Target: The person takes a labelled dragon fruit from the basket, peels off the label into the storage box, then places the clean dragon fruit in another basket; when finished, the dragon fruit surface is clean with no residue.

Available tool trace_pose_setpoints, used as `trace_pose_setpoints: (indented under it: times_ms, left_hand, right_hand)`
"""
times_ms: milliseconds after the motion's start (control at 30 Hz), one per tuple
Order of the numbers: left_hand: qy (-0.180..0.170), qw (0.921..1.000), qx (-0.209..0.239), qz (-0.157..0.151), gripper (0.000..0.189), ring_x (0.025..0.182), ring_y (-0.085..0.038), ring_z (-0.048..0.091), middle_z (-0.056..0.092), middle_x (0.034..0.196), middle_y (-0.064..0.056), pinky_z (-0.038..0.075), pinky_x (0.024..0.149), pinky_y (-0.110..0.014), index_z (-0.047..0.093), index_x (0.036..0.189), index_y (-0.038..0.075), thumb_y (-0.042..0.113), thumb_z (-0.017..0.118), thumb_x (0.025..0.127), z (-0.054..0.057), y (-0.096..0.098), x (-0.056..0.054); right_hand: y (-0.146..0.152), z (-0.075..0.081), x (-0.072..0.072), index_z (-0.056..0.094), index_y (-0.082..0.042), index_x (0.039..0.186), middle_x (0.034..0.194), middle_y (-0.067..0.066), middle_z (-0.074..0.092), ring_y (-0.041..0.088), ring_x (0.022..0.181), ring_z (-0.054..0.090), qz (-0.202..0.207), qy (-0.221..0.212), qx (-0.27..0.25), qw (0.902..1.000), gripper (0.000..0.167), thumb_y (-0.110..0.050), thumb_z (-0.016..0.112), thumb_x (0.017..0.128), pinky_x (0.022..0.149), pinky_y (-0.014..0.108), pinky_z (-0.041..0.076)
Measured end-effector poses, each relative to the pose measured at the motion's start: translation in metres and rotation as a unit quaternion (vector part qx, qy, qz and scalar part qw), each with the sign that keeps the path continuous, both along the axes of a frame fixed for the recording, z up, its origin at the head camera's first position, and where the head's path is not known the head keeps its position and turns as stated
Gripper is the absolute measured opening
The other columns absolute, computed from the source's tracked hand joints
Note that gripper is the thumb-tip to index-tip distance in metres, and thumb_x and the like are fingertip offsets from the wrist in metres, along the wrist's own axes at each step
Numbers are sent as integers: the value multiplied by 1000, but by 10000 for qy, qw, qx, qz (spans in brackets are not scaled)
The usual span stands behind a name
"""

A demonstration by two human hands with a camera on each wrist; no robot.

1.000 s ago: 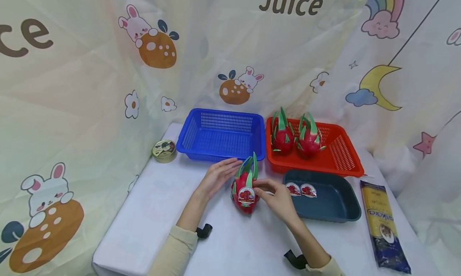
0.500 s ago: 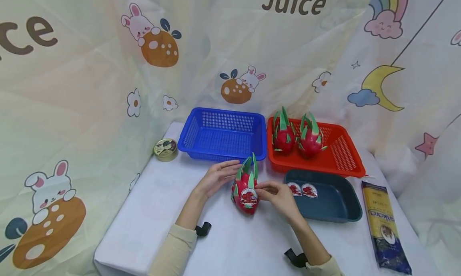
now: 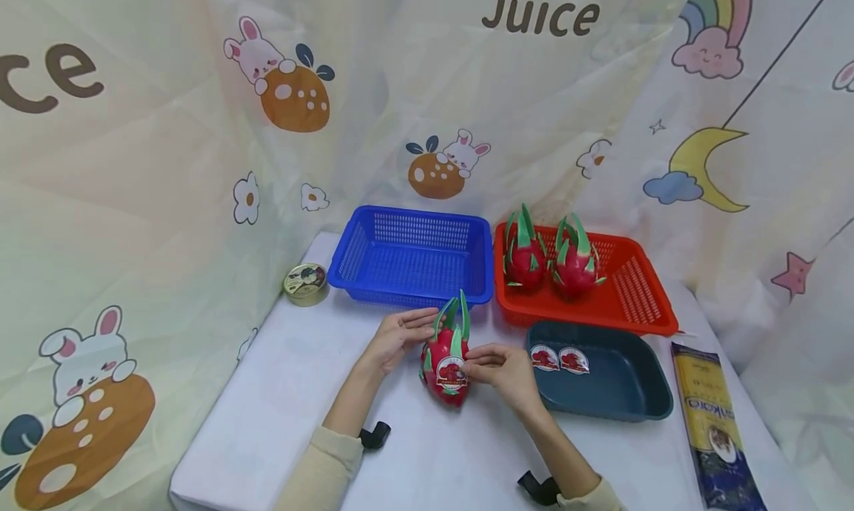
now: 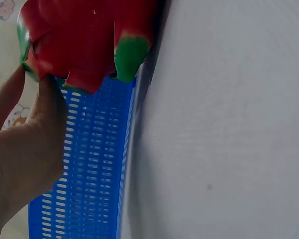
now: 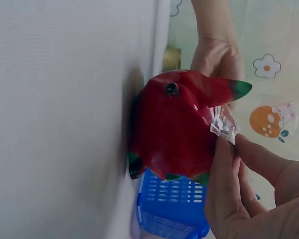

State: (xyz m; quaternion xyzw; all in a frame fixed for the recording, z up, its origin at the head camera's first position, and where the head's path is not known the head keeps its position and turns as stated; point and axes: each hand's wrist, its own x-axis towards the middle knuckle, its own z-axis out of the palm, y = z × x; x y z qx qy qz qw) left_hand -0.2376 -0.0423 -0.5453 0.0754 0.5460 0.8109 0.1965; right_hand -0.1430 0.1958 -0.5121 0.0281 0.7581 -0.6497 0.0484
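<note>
A red dragon fruit (image 3: pixel 442 348) with green-tipped leaves lies on the white table, leaves pointing away from me. My left hand (image 3: pixel 395 342) holds it at its left side near the leaves. In the left wrist view, the left thumb and finger reach up to the dragon fruit (image 4: pixel 74 40). A round sticker (image 3: pixel 451 374) with a dragon fruit picture sits on its upper face. My right hand (image 3: pixel 503 374) pinches the right edge of this sticker. From the right wrist view, the sticker (image 5: pixel 223 124) shows bent between the right fingertips and the fruit.
A blue basket (image 3: pixel 411 294) stands behind the hands. The red basket (image 3: pixel 627 274) at its right holds two more dragon fruits (image 3: pixel 577 270). Two stickers (image 3: pixel 559 359) lie in a dark teal tray (image 3: pixel 627 407). A round tin (image 3: pixel 305 284) and a yellow-blue packet (image 3: pixel 717 429) flank them.
The dragon fruit has shifted slightly left and turned a little, with both hands moving along. The left thumb and fingers have come in closer to its leaves. The right hand still pinches the sticker.
</note>
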Motion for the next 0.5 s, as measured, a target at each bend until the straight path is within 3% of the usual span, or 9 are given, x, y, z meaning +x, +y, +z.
trace_pose_setpoints:
  times_ms: [267,500]
  left_hand:
    - [-391,9986,311,155,46,116,-22,72,65,136,-24,60,91,-30,58,141,-11,-12,63,95,-3,-1,2]
    - [-454,9982,309,232,47,115,-22,72,65,136,-25,61,89,-29,53,142,-14,-14,60,96,-3,-4,1]
  right_hand:
    - [3,-5,-3,77,5,112,104,19,78,30,92,78,270,-514,-543,9968,29,-10,84,88,82,40,64]
    - [4,-6,-7,71,12,121,107,18,78,24,90,78,537,-822,-1024,9899,36,-8,80,92,83,36,63]
